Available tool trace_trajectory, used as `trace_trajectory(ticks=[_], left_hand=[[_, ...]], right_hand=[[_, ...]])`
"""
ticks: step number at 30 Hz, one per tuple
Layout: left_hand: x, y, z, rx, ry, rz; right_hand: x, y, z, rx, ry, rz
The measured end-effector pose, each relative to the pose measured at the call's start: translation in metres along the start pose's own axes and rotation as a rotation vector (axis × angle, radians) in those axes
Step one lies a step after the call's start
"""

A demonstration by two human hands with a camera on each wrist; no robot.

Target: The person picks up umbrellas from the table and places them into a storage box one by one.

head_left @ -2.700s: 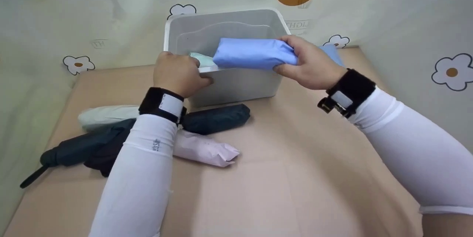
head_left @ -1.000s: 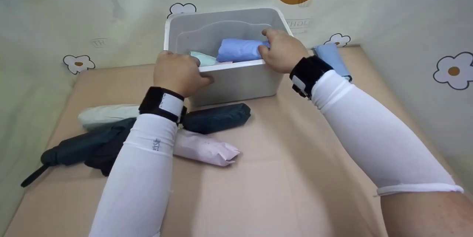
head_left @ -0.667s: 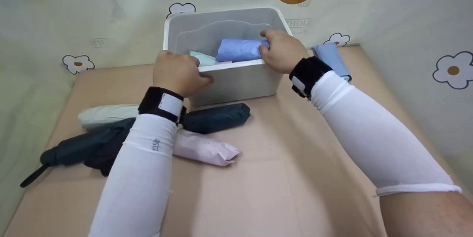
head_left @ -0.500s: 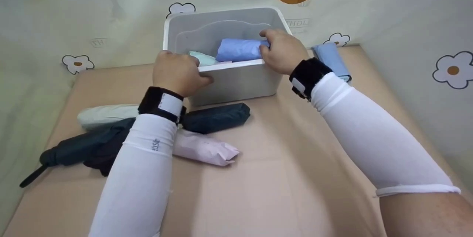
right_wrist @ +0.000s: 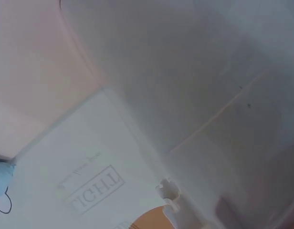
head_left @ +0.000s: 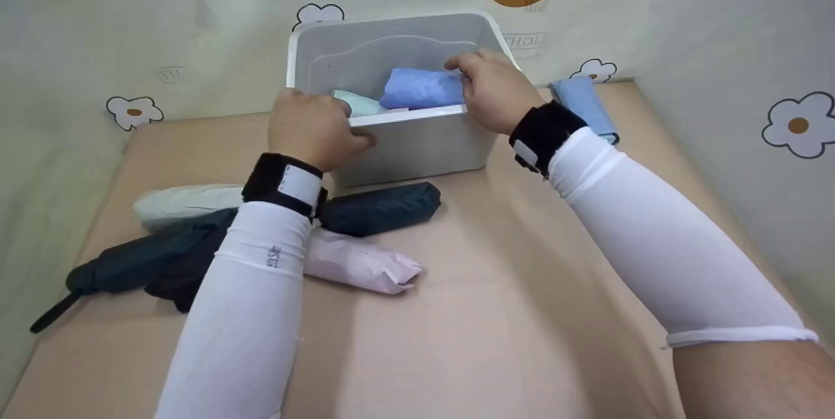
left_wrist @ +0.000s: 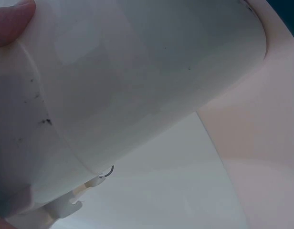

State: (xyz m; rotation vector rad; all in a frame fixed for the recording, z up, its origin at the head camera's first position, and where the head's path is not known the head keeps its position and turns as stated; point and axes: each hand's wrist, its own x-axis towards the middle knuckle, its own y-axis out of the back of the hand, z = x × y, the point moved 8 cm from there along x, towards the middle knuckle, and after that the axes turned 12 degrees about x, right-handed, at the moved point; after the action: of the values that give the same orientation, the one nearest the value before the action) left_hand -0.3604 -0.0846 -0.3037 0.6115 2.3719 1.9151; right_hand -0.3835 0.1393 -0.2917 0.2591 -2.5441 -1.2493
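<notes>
A white plastic bin [head_left: 417, 151] stands at the back of the table in the head view. My left hand [head_left: 313, 128] grips its front left rim; in the left wrist view, the tip of a thumb [left_wrist: 11, 24] lies against the bin's outer wall. Inside the bin lies a blue folded umbrella [head_left: 421, 87], with a pale mint one [head_left: 357, 104] to its left. My right hand [head_left: 499, 89] reaches over the right front corner and holds the blue umbrella's right end, which its fingers hide. The right wrist view shows mostly the bin's outer wall.
On the table [head_left: 489, 314], left and front, lie a pale green umbrella [head_left: 189, 202], two dark ones [head_left: 153, 256] [head_left: 385, 207], a blackish bundle [head_left: 176, 282] and a pink one [head_left: 362, 262]. A light blue umbrella [head_left: 584, 109] lies right of the bin. Patterned curtain [head_left: 215, 34] hangs behind.
The blue umbrella has come down from above the front rim into the bin, with my right hand moving left and in. Lately only the right fingers shift slightly. My left hand stays put.
</notes>
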Motion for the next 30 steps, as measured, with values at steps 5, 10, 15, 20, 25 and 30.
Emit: trace_trajectory(ticks=[5,10,15,20,25,30], left_hand=[[0.000,-0.001,-0.001,-0.008,0.004,-0.006],[0.000,-0.001,-0.001,-0.003,0.011,-0.010],[0.000,-0.002,-0.001,-0.005,0.012,-0.011],[0.000,-0.002,-0.002,-0.013,0.015,-0.004],[0.000,0.001,-0.001,-0.011,0.015,0.022],[-0.001,0.001,-0.001,-0.011,0.017,0.020]], right_hand=[[-0.001,-0.003,-0.006,-0.039,0.044,-0.021],[-0.001,-0.007,-0.017,-0.059,0.158,-0.026],[-0.003,-0.007,-0.020,-0.084,0.182,0.000],[-0.008,-0.001,-0.016,-0.180,0.135,0.088],[-0.010,0.001,-0.012,-0.182,0.084,0.104],[-0.010,-0.005,-0.014,-0.134,0.115,0.071]])
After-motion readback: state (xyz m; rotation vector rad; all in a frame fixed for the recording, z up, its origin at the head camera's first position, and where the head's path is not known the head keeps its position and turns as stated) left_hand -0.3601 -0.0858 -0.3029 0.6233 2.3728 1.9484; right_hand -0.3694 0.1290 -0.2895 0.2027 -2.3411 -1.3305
